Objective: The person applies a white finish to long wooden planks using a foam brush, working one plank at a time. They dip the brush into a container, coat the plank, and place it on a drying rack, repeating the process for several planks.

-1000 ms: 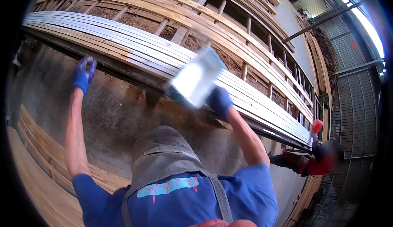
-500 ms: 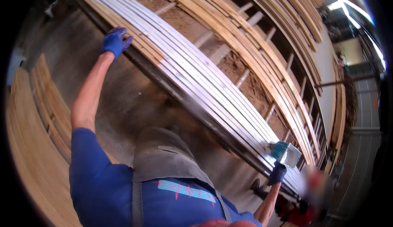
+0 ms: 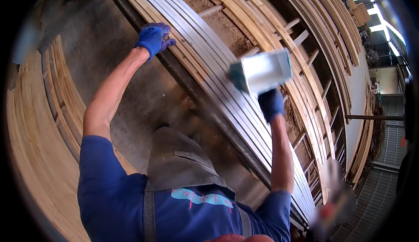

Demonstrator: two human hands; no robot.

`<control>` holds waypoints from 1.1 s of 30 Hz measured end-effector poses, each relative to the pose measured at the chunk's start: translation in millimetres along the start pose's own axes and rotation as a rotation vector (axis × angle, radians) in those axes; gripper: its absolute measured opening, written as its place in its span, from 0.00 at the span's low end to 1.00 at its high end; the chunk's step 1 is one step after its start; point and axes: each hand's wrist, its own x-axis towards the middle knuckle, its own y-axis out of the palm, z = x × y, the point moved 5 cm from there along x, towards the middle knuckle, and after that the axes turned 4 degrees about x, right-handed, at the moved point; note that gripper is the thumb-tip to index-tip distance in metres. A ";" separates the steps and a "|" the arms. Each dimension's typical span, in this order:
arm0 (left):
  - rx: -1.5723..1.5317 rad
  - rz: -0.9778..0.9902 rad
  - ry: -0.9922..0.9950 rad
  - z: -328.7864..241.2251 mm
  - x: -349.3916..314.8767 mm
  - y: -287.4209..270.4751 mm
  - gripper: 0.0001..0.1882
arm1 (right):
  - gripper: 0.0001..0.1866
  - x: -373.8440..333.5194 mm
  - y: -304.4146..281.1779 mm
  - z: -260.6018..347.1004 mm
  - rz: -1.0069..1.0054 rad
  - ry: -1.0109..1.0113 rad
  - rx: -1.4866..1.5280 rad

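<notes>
My right hand (image 3: 271,103), in a dark blue glove, is closed below a teal-and-white, box-shaped open container (image 3: 265,71). The container is blurred by motion and hangs over a row of long narrow boards (image 3: 218,74); its grip is hidden. Most of these boards have a shiny pale, whitish surface, while the strips at the near side show bare brown wood (image 3: 185,52). On the left, my left hand (image 3: 153,39), in a blue and purple glove, rests at the near edge of the brown strips with its thumb and fingers apart.
A dark metal rail (image 3: 214,120) runs under the near edge of the boards. Beyond lie racks of long planks (image 3: 244,17) on crossbars over sawdust (image 3: 192,0). More planks (image 3: 39,146) lie on the left. Another person (image 3: 323,216), blurred, is at the lower right.
My right hand has lifted the container from the boards at the lower right and swung it up and left. The left hand stays by the near edge; the whole view has shifted.
</notes>
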 end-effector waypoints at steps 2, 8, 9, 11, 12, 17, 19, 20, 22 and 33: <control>0.014 -0.003 0.032 -0.1 10.7 3.3 0.21 | 0.15 41.7 14.6 47.0 -0.059 -0.070 0.000; 0.183 0.085 0.079 14.4 22.0 13.6 0.20 | 0.11 59.1 14.1 83.8 -0.189 -0.299 0.222; 0.204 0.067 0.092 16.1 23.0 13.9 0.21 | 0.10 50.7 10.4 77.6 -0.214 -0.324 0.244; 0.243 0.074 0.131 18.7 26.2 19.1 0.18 | 0.07 27.6 -5.4 58.7 -0.143 -0.199 0.277; 0.254 0.084 0.159 16.7 29.5 17.6 0.18 | 0.06 15.9 -13.0 45.9 -0.131 -0.166 0.293; 0.051 -0.143 0.273 11.2 24.5 11.6 0.23 | 0.08 -81.0 -58.4 12.4 -0.096 -0.092 0.159; -0.018 -0.177 0.239 16.8 20.6 17.7 0.24 | 0.08 -128.5 -69.7 -7.6 -0.150 -0.165 -0.026; -0.007 -0.096 0.228 17.9 22.7 17.8 0.25 | 0.07 -154.7 -71.8 -33.7 -0.119 0.067 0.090; 0.028 -0.091 0.248 20.8 15.6 24.4 0.26 | 0.08 -206.3 -85.7 -60.5 -0.100 0.236 0.137; 0.039 0.066 0.065 13.6 11.2 -2.3 0.25 | 0.08 -304.5 -56.4 -139.2 0.123 0.183 -0.281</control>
